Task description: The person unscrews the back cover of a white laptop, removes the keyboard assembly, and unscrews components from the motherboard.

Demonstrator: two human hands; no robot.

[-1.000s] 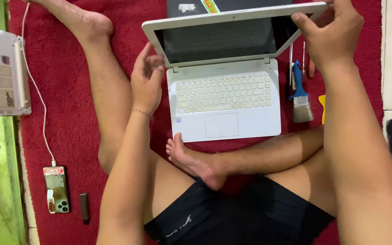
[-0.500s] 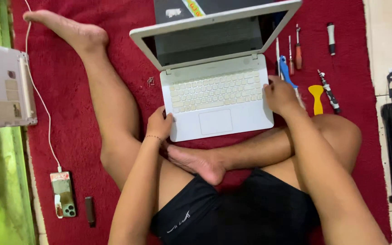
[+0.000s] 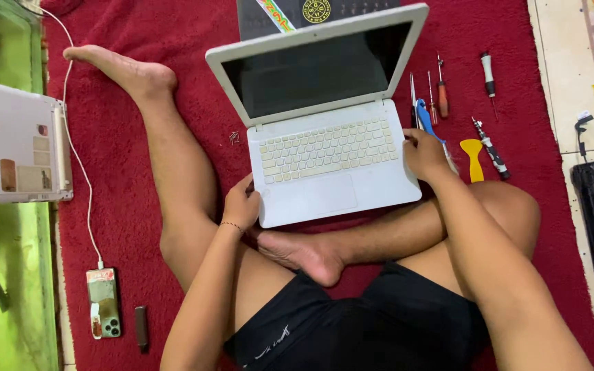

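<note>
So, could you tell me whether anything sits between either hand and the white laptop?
Nothing visible does. The left hand already grips the white laptop at its front left corner, and the right hand rests on its right edge, beside the blue-handled brush.

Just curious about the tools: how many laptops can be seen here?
2. An open white laptop lies on the red rug between both hands; a closed white one lies underside up at the left edge. Others may be hidden.

Black shorts (image 3: 352, 323), thin wrist bracelet (image 3: 230, 225), bare feet.

Two laptops (image 3: 331, 137), one phone (image 3: 103, 303)
</note>
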